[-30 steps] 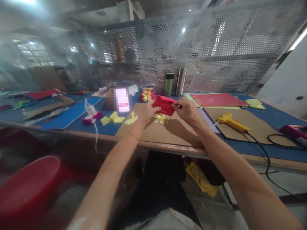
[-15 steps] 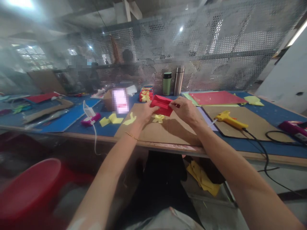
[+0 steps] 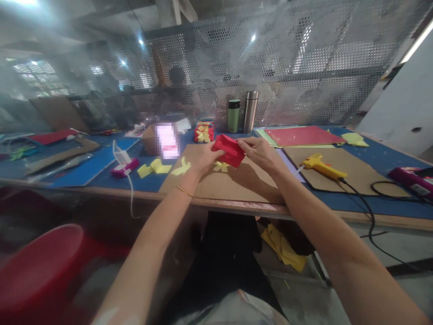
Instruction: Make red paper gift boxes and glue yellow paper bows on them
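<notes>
Tipped lower at its right since the earlier frame, the red folded piece (image 3: 232,152) runs lengthwise from hand to hand above the cardboard (image 3: 237,193), our left hand (image 3: 204,158) grasping its left end, our right hand (image 3: 263,153) at its upper right corner, whether pinching we cannot tell.

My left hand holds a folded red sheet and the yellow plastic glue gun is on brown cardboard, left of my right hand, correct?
No: the head view shows the yellow glue gun right of your right hand, on brown cardboard. The rest stands.
</notes>
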`<act>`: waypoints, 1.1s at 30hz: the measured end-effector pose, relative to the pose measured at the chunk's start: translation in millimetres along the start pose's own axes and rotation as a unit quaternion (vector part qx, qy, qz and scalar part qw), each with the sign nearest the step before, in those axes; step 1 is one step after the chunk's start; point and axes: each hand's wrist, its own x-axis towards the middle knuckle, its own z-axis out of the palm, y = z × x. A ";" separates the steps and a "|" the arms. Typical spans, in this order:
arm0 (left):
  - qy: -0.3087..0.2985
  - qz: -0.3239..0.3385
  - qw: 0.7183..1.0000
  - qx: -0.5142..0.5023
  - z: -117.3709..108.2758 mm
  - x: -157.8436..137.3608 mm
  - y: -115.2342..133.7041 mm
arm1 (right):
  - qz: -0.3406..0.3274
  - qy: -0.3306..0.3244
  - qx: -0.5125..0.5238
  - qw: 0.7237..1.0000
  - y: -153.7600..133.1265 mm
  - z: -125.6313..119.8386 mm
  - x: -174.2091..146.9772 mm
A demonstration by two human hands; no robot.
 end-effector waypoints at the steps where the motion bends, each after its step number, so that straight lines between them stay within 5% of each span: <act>1: -0.001 0.001 1.000 -0.005 1.1 -1.1 1.4 | 0.007 -0.002 0.003 1.000 -0.3 0.1 -0.7; 13: -0.019 -0.020 0.999 -0.029 5.9 -9.3 9.0 | -0.022 0.044 0.048 0.998 10.7 10.6 4.3; 26: -0.017 -0.051 0.998 -0.017 9.0 -10.6 11.1 | -0.112 0.142 -0.174 0.968 15.8 17.2 2.6; 33: 0.006 -0.051 0.998 -0.029 9.2 -9.1 9.8 | -0.111 0.081 -0.178 0.974 18.7 18.8 3.5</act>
